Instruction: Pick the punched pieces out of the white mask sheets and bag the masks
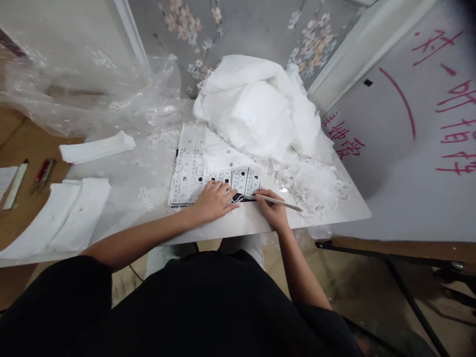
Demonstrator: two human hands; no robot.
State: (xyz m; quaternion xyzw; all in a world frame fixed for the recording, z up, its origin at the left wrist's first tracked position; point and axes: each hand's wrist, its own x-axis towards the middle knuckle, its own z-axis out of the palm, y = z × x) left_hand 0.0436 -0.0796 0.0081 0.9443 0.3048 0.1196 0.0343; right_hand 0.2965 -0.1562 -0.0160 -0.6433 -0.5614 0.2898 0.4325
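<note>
My left hand lies flat with fingers spread on a white die-cut sheet full of small punched shapes, which rests on a dark backing at the white table's front. My right hand grips a thin pointed tool, its tip at the sheet's lower right corner. Just behind the sheet, more white sheets overlap one another.
A big heap of white material and a tangle of cut-out scrap lie behind and to the right. Clear plastic wrap sits at the far left, with folded white stacks and pens nearby. A board with red writing leans at the right.
</note>
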